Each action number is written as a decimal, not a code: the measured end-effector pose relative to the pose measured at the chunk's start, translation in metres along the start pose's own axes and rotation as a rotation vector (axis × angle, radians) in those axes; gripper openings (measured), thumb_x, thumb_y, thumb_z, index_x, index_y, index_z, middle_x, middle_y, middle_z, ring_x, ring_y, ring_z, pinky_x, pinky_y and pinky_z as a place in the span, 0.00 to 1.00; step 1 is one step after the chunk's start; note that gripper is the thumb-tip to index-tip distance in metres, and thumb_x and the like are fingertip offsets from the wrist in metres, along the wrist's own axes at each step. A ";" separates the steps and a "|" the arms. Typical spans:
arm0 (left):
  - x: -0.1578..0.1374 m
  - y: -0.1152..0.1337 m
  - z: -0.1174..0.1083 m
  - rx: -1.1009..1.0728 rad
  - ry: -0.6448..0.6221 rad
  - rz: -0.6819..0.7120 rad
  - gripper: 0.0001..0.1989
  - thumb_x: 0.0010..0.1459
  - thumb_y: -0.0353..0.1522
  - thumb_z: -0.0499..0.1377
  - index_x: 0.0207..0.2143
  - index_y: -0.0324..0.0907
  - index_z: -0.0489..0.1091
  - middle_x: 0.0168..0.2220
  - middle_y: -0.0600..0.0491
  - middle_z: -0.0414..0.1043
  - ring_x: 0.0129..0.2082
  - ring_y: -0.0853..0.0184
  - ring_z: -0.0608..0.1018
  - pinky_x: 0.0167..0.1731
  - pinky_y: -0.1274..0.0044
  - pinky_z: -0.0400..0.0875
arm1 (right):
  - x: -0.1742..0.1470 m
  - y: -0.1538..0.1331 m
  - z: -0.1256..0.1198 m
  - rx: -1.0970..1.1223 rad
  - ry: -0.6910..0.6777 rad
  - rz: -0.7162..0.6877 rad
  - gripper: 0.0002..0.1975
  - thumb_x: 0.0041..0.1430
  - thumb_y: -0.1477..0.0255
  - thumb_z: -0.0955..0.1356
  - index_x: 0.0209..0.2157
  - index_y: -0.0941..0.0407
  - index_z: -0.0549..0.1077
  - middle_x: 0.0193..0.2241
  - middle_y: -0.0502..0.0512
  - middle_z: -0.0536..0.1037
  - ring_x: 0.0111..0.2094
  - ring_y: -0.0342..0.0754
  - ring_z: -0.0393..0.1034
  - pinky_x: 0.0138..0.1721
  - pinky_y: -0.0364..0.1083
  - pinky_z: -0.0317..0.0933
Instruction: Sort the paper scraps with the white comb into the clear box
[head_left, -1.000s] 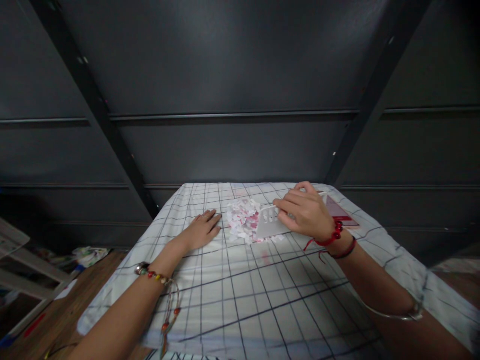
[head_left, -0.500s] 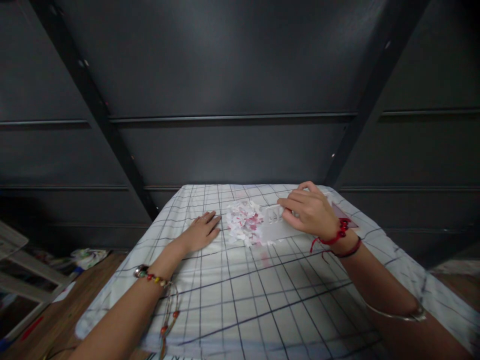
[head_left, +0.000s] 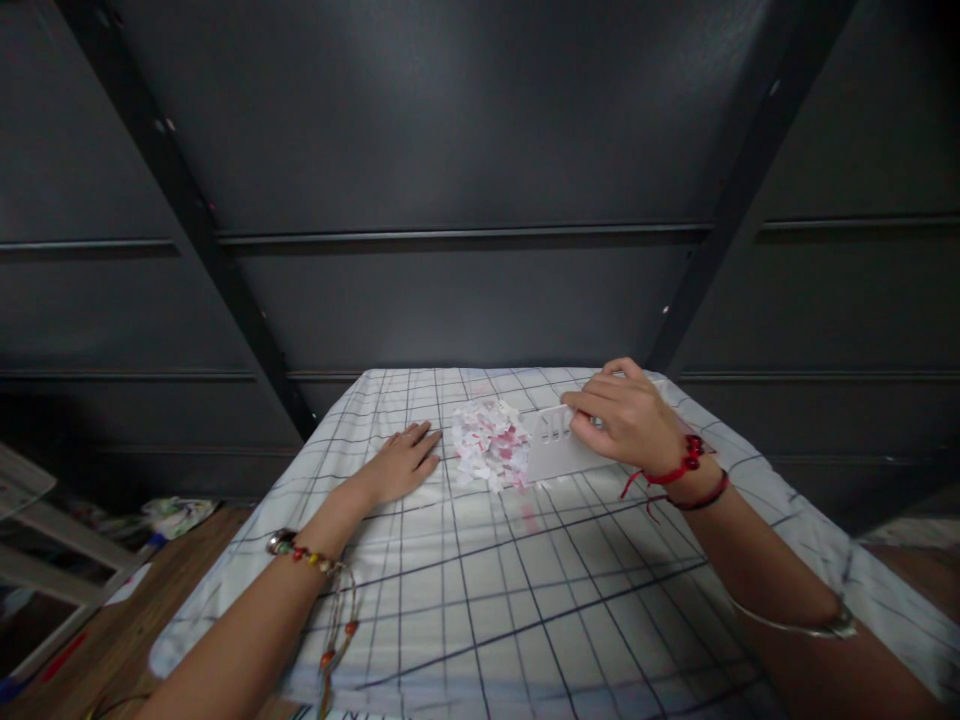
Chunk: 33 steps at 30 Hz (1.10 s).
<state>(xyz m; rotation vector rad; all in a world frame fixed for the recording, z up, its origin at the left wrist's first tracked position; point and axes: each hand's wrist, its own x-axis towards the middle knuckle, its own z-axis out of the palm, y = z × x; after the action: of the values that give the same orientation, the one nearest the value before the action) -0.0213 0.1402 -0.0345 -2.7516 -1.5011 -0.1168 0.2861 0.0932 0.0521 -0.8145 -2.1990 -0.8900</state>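
A heap of torn paper scraps (head_left: 487, 445), white with pink bits, lies on the checked cloth (head_left: 480, 590). My right hand (head_left: 622, 420) pinches the upper edge of a flat white piece with slots in it (head_left: 551, 460); its exact kind I cannot make out. That piece stands tilted against the right side of the heap, and a few small scraps show along its lower edge. Left of the heap, my left hand (head_left: 401, 462) rests palm down on the cloth, fingers stretched out and apart from the scraps.
Dark panels (head_left: 465, 310) with frame bars rise behind the cloth's far edge. On the lower left, a pale wooden frame (head_left: 64, 570) stands on the brown floor (head_left: 150, 630). A crumpled pale item (head_left: 178, 517) lies on the floor behind it.
My right hand has shifted slightly to the right with the slotted white piece, whose slots now show more sharply. The left hand and the heap look nearly unchanged.
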 end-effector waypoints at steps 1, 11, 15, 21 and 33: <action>0.000 0.000 0.000 -0.001 0.001 0.000 0.25 0.62 0.39 0.40 0.57 0.38 0.52 0.60 0.44 0.48 0.58 0.55 0.55 0.53 0.63 0.51 | 0.001 -0.001 0.000 0.011 0.001 -0.011 0.11 0.51 0.77 0.60 0.23 0.58 0.72 0.16 0.49 0.69 0.21 0.42 0.62 0.36 0.47 0.54; 0.001 0.002 -0.002 0.012 -0.012 0.000 0.25 0.62 0.39 0.40 0.57 0.36 0.52 0.60 0.42 0.48 0.58 0.54 0.54 0.53 0.63 0.52 | 0.003 -0.008 0.001 0.079 0.044 0.024 0.10 0.50 0.77 0.60 0.24 0.57 0.72 0.17 0.48 0.69 0.21 0.41 0.61 0.36 0.47 0.54; 0.000 0.004 -0.004 -0.004 -0.008 -0.009 0.24 0.61 0.39 0.40 0.57 0.37 0.52 0.60 0.43 0.48 0.58 0.54 0.54 0.53 0.63 0.52 | 0.001 -0.005 0.002 0.039 0.008 0.006 0.11 0.50 0.77 0.60 0.23 0.57 0.72 0.16 0.48 0.69 0.21 0.42 0.61 0.35 0.48 0.54; 0.000 0.005 -0.004 0.008 -0.014 -0.008 0.24 0.62 0.39 0.40 0.57 0.37 0.51 0.60 0.43 0.48 0.58 0.54 0.54 0.53 0.63 0.51 | 0.000 -0.004 0.003 0.100 -0.013 0.008 0.11 0.49 0.78 0.60 0.22 0.57 0.72 0.15 0.48 0.68 0.21 0.42 0.62 0.35 0.47 0.54; 0.000 0.002 -0.001 -0.009 0.004 0.004 0.24 0.61 0.39 0.40 0.57 0.36 0.52 0.60 0.42 0.48 0.58 0.53 0.55 0.53 0.62 0.52 | -0.001 -0.005 0.006 0.000 -0.033 0.034 0.11 0.50 0.77 0.60 0.24 0.58 0.73 0.16 0.49 0.70 0.22 0.42 0.62 0.35 0.47 0.52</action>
<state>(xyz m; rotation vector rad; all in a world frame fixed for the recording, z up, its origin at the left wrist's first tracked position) -0.0195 0.1391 -0.0330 -2.7599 -1.4976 -0.1287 0.2816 0.0943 0.0464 -0.8697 -2.2076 -0.8654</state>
